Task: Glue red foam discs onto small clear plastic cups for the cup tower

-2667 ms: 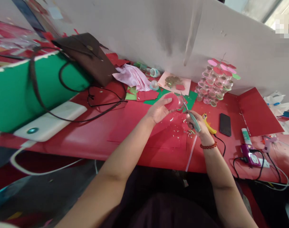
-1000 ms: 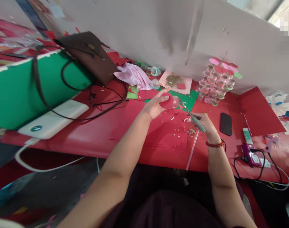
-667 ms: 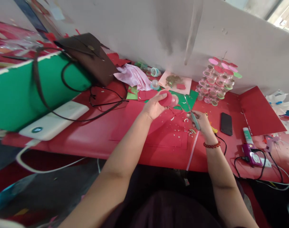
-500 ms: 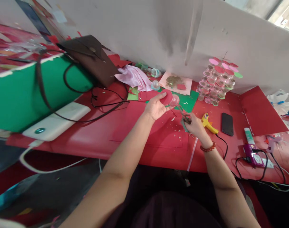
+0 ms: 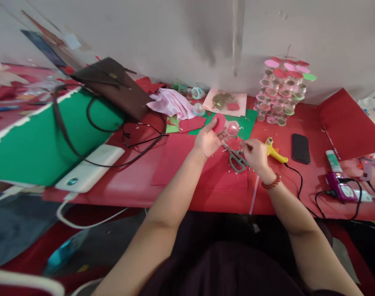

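Observation:
My left hand is closed on a small clear plastic cup with a round red disc at its thumb side. The disc looks joined to the cup. To the right, my right hand has its fingers drawn together in a pinch; whatever is between them is too small to make out. Grey-green handled scissors lie just left of that hand, on red paper sheets among small scraps. A yellow glue gun rests right beside my right hand.
A stack of clear cups with coloured discs stands by the wall. A phone, a glue stick and a purple power adapter with cords are at right. At left are a brown bag and a white power bank.
My right hand has let go of the scissors, which now lie on the red paper. My left hand still holds the cup with the red disc. The whole view has shifted slightly.

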{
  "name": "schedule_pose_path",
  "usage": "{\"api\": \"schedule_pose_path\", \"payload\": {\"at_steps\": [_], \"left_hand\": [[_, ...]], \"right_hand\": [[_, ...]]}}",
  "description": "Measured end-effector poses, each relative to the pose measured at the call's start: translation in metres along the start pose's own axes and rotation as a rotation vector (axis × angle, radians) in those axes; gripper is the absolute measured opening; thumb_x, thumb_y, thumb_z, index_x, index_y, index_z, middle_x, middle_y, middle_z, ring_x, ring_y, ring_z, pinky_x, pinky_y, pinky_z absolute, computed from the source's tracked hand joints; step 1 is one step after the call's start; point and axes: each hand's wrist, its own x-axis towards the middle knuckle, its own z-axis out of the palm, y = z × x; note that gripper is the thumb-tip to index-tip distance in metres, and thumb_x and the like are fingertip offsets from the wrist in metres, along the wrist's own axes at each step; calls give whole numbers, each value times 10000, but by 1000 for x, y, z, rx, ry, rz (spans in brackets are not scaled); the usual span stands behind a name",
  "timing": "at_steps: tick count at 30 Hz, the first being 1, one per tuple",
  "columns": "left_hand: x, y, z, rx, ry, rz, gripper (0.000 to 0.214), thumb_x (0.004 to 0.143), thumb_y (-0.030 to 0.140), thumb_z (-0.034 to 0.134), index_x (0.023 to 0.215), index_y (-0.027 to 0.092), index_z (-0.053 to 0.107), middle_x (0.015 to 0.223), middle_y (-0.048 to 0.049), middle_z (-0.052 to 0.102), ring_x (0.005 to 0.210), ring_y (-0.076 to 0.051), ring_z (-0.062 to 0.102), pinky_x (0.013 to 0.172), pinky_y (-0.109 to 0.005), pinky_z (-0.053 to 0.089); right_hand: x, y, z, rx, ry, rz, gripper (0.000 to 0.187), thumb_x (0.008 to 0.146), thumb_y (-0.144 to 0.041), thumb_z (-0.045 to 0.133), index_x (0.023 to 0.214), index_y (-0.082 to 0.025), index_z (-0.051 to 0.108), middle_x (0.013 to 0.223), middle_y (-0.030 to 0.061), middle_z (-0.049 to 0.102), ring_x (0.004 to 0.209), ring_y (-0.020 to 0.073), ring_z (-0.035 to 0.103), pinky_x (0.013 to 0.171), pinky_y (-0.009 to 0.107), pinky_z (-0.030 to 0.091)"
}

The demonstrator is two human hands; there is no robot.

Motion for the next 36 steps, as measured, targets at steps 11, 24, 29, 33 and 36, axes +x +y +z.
{"api": "schedule_pose_path", "payload": {"at_steps": [11,24,29,33,36], "left_hand": [[-17,-24,50,45,-54,-83,264,768,350,771,933,191,640,925,-81,760,1067,-249,737,1032,-392,562],[0,-37,21,272,97,-41,105,826,169,770,791,154,672,699,-9,732,627,-114,698,723,-248,556],[-6,-37,29,307,115,-61,98,840,142,754,776,150,681,667,-19,731,606,-144,712,689,-271,566],[-9,-36,34,300,135,-80,128,904,94,647,786,137,675,690,-35,753,596,-136,724,650,-244,571],[-9,-36,34,291,141,-55,135,908,82,642,785,136,649,675,-23,742,608,-130,733,643,-221,566]], "right_hand": [[14,5,-8,736,133,196,209,791,-401,698,822,-195,711,844,36,727,822,157,643,801,305,517],[17,3,-16,873,48,506,141,788,-233,706,663,-167,694,667,36,716,589,105,632,608,239,507],[18,2,-17,914,10,559,171,813,-243,702,664,-165,673,620,31,700,554,100,625,569,218,495],[19,4,-16,941,3,576,214,857,-229,697,658,-168,648,609,15,678,537,90,618,579,214,505],[20,4,-15,956,4,554,233,862,-255,723,657,-173,648,617,5,676,541,83,620,595,207,516]]}}
